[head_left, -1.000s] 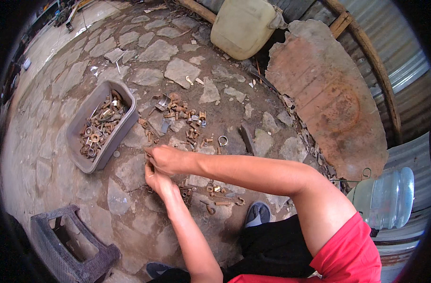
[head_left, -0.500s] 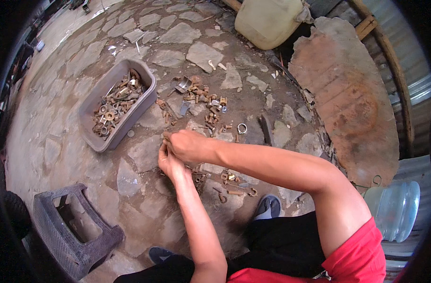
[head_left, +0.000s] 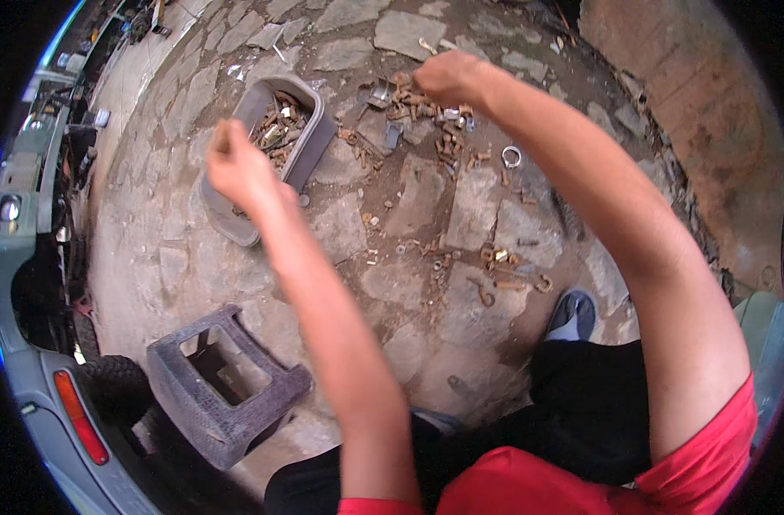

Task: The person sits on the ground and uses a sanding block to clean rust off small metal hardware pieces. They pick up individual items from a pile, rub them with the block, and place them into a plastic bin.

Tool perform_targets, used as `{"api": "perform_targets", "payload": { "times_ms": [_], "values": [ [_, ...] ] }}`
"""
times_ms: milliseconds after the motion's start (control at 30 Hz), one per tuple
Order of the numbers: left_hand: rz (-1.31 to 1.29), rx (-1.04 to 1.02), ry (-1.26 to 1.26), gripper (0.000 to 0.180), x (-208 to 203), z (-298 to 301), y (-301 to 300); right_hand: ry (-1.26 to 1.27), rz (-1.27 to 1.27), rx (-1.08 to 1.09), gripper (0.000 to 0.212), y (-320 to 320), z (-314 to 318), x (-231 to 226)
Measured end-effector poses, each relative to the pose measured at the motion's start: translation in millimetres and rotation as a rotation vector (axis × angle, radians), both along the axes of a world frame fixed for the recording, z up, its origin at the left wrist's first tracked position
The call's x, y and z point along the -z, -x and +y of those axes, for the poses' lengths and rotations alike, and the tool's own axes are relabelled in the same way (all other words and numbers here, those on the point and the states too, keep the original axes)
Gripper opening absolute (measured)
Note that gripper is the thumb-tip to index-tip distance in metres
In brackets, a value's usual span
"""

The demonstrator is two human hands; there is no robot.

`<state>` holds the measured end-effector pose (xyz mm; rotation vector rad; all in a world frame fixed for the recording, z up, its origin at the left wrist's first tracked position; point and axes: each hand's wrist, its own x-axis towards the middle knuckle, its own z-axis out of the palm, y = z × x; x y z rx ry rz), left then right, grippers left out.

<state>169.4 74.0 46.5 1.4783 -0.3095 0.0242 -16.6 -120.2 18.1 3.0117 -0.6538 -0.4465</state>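
Note:
My left hand (head_left: 244, 172) is raised over the near left side of a grey plastic tub (head_left: 322, 129) holding rusty bolts, nuts and metal fittings (head_left: 282, 129). Its fingers are curled together and slightly blurred; whatever they hold is not visible. Farther right, my right hand (head_left: 450, 79) reaches to the far edge of a heap of rusty bolts and fittings (head_left: 418, 110) on the ground. Those fingers are bent and closed, their tips hidden, so their contents cannot be made out. A silver ring clamp (head_left: 511, 157) lies below my right forearm.
A worn dark plastic stool (head_left: 224, 378) stands at the lower left, beside a vehicle with a red and orange lamp (head_left: 81, 418). Loose hooks and bolts (head_left: 504, 275) lie near my shoe (head_left: 574, 316). Rusty sheet metal (head_left: 692, 103) leans at right; uneven paving stones (head_left: 328, 227) cover the ground.
My hands, together half a second ago, have parted. The left has moved left over the tub; the right has gone out to the heap. The whole view has shifted left.

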Motion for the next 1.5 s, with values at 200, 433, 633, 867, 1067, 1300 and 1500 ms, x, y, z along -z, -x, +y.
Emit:
{"api": "perform_targets", "payload": {
  "times_ms": [200,433,633,867,1067,1300,1500],
  "values": [
    [-1.477,0.058,-0.926,0.041,-52.3,-7.2,-86.9,0.209,0.326,-0.215,0.020,21.3,-21.3,11.6],
    [-1.301,1.234,-1.109,0.032,21.7,49.8,9.8,-0.143,0.102,-0.003,0.018,6.7,-30.4,24.2],
    [-1.221,1.412,-1.075,0.027,121.5,73.6,51.7,-0.143,0.239,0.000,0.017,41.6,-23.4,48.1],
    [-1.120,1.369,-0.947,0.024,163.1,86.4,84.2,-0.139,0.235,0.039,0.020,50.2,3.2,53.5],
    [-1.180,1.384,-1.057,0.025,177.7,79.3,89.0,-0.192,0.215,-0.134,0.016,48.8,47.5,36.7],
    [-1.239,1.358,-1.107,0.023,192.8,78.9,84.5,-0.223,0.200,-0.054,0.023,72.6,45.9,37.1],
    [-1.182,1.374,-1.079,0.020,188.1,68.8,88.5,-0.174,0.226,0.009,0.029,85.7,3.6,51.5]
  ]
}}
